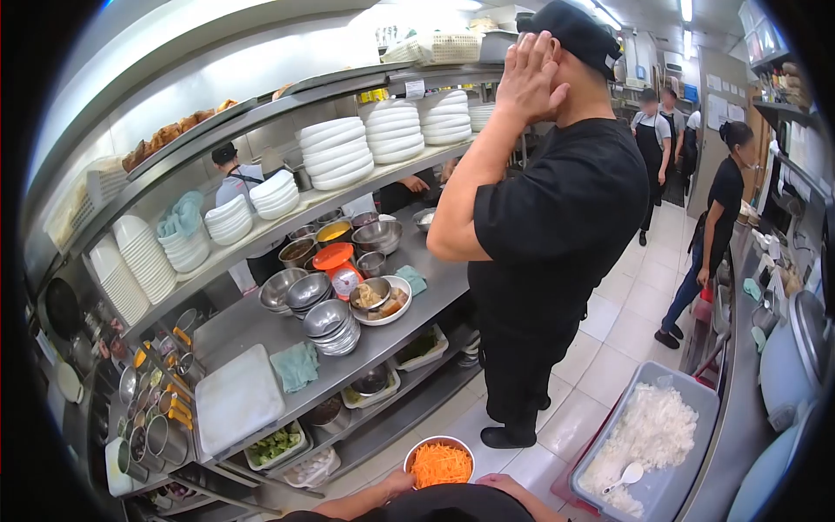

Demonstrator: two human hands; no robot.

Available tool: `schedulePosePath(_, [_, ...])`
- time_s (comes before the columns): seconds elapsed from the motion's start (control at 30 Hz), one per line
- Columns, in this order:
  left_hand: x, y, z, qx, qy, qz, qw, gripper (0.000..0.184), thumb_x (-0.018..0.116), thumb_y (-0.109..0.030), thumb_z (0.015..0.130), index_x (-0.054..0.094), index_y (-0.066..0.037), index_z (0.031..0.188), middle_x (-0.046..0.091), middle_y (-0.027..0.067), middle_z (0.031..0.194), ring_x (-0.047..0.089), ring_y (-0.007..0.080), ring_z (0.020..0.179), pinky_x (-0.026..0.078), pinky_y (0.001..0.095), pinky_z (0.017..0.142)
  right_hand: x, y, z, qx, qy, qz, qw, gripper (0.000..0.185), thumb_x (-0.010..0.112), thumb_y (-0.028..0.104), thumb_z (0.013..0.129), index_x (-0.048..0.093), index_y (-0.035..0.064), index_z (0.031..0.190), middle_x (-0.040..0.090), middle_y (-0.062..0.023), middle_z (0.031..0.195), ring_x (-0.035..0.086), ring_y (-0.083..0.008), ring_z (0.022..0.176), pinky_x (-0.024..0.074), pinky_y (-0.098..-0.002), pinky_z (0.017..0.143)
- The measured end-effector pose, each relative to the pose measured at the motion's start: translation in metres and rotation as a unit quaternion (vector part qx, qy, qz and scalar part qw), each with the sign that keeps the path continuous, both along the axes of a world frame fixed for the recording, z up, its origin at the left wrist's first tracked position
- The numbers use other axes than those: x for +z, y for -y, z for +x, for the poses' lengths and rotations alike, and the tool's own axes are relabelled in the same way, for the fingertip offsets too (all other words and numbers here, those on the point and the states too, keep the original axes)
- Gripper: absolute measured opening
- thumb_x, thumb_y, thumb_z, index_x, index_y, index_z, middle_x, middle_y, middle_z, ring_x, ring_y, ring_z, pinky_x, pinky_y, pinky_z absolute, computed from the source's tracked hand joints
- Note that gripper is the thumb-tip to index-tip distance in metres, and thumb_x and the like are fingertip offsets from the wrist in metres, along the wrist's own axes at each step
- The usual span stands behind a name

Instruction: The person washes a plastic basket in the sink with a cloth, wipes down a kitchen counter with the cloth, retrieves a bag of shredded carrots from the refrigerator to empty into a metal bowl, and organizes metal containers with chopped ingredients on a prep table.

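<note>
At the bottom centre, a round metal bowl full of shredded orange carrot is close to my body. My left hand grips the bowl's left rim, with fingers closed round it. On the other side, my right hand is near the bowl's lower right edge. Its fingers are mostly hidden behind my dark clothing, so its hold cannot be made out.
A person in black stands just ahead. The steel counter on the left bears bowls, an orange scale and a white board. A grey tub of rice is at right. More people stand farther back.
</note>
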State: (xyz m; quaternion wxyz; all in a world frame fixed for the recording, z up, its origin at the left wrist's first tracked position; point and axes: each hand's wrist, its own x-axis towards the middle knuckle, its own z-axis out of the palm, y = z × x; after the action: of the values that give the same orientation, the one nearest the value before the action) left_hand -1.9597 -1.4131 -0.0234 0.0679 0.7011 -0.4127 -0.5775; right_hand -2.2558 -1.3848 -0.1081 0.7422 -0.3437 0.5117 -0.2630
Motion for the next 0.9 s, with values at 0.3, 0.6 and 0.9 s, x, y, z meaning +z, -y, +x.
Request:
schedulePosePath(0.3, [-0.019,0.026,0.009,0.132,-0.093,0.049,0.986,0.036,0.047,-0.006,0.089,0.05,-0.01,0.124,0.067,0.0093,0.081,0.065,0.0176,0.06,0.054,0.0305,0.049,0.029,-0.034,-0.022,-0.142,-0.088,0.092,0.982,0.026,0.074,0.023,0.083,0.067,-0.0008,0.092,0.069,-0.0079,0.084,0.064,-0.0144,0.074,0.0529,-0.0276,0.071])
schedulePosePath(0.6, [-0.016,0.031,0.021,0.181,-0.119,0.058,0.975,0.026,0.048,-0.007,0.09,0.053,-0.01,0.116,0.066,0.0095,0.078,0.065,0.018,0.058,0.054,0.0298,0.049,0.012,-0.019,-0.02,-0.176,-0.019,0.124,0.976,0.02,0.068,0.018,0.088,0.063,0.0,0.095,0.068,-0.0099,0.086,0.065,-0.0183,0.072,0.0543,-0.0292,0.064])
schedulePosePath(0.9, [0.015,0.009,0.039,0.257,-0.087,0.0,0.963,0.03,0.045,-0.005,0.09,0.049,-0.007,0.119,0.066,0.0122,0.08,0.066,0.0197,0.057,0.053,0.0285,0.045,0.004,-0.017,-0.019,-0.156,0.005,0.156,0.975,0.02,0.064,0.018,0.09,0.061,0.0007,0.099,0.066,-0.0076,0.087,0.061,-0.0145,0.069,0.0526,-0.026,0.064])
